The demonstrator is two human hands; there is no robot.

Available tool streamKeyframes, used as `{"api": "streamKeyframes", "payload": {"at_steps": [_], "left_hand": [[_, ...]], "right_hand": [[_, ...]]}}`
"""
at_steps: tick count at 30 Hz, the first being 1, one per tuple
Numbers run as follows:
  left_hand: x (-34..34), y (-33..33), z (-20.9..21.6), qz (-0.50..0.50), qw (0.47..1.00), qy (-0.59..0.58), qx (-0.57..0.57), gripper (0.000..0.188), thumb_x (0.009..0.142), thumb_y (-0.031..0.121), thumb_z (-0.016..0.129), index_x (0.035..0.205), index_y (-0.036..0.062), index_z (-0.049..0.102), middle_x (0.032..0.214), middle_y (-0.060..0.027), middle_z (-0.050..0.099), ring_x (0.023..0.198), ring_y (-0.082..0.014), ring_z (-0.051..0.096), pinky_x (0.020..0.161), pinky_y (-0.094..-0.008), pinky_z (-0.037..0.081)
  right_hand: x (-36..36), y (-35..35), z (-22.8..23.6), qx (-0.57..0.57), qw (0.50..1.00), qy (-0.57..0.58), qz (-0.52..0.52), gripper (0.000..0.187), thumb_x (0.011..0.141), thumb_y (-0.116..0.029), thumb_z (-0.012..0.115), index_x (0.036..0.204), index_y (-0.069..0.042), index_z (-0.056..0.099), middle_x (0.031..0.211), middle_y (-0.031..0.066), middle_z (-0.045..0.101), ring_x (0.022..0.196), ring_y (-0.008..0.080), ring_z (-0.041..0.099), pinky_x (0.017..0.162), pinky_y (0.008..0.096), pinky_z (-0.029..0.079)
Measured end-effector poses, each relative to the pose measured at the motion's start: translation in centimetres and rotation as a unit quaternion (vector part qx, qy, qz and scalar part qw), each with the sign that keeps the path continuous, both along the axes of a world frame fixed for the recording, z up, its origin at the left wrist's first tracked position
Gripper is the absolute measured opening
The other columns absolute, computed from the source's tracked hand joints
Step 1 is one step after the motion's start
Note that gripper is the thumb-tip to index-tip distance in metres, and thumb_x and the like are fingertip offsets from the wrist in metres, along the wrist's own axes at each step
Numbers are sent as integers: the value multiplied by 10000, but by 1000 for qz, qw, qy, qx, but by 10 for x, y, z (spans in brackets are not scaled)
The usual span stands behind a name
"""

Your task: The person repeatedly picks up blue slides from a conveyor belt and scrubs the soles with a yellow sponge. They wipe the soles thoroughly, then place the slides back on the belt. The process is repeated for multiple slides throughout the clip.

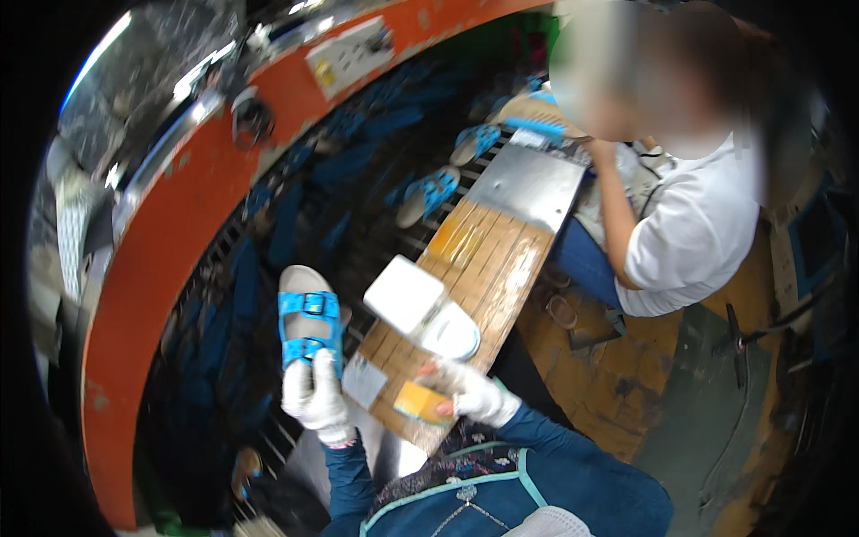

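My left hand (317,398), in a white glove, grips a blue two-strap sandal (309,324) by its lower end. The sandal has dark buckles and a grey-beige footbed, and it is held up beside the bench's left edge. In my right hand (479,394), also gloved with bare fingertips, is a yellow sponge (419,402), just above the wooden slats. A white rectangular container (403,294) and a round white dish (452,332) sit together on the bench, beyond my right hand. A small grey sheet (364,383) lies between my hands.
The slatted bench (501,255) runs away to a metal plate (528,183). More blue sandals (433,195) rest on the dark rack to its left, inside a curved orange rim (148,295). A co-worker in a white shirt (693,246) sits at the far right side.
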State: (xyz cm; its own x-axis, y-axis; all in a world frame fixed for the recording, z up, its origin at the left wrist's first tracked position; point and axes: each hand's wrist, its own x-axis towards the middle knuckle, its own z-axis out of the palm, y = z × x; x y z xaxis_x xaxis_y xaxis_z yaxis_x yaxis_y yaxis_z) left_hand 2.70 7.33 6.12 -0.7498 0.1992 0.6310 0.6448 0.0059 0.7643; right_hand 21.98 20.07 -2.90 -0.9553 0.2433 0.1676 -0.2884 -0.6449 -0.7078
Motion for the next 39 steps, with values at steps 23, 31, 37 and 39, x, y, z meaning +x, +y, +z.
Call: {"api": "streamKeyframes", "payload": {"at_steps": [23,31,37,39], "left_hand": [[36,-66,-22,-273,739,-488,376,735,1027,630,416,1444,28,486,1377,-185,596,1105,-266,678,924,-366,593],[49,-41,-35,-345,661,-586,316,770,1009,660,423,1464,40,468,1381,-191,590,1184,-283,643,965,-411,576],[70,-44,-43,-424,576,-620,324,669,1068,565,368,1508,65,420,1425,-178,557,1260,-294,593,1064,-420,506],[75,-51,-44,-373,654,-604,262,640,1079,534,369,1516,68,413,1445,-173,539,1274,-289,581,1073,-422,495]], "right_hand": [[21,59,49,786,483,-235,-307,413,668,-228,798,1066,-145,725,1107,89,691,1005,309,636,950,447,405],[11,23,89,235,937,-85,-245,541,783,-37,821,1274,54,612,1230,165,664,1148,239,626,997,373,491],[-20,0,117,689,633,17,-352,546,622,-57,844,1152,-124,730,1192,119,691,1205,347,573,1075,493,399],[-24,-7,122,734,596,-3,-324,532,594,-89,837,1117,-130,746,1176,99,699,1218,364,553,1086,516,373]]}}
